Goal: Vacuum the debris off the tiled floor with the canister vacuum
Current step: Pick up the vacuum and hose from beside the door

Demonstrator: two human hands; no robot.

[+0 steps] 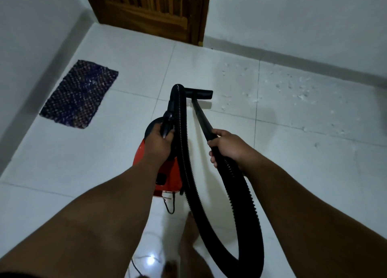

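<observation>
A red canister vacuum hangs or stands in front of me, partly hidden by my left arm. My left hand grips its black carry handle on top. My right hand grips the black wand where it joins the ribbed hose. The hose loops down past my bare foot and back up to the canister's front. The flat black floor nozzle rests on the white tiled floor. Small white debris lies scattered to the right of the nozzle, toward the wall.
A dark woven mat lies by the left wall. A wooden door stands at the back. A grey skirting runs along the right wall. The vacuum's cord trails on the tiles near my foot.
</observation>
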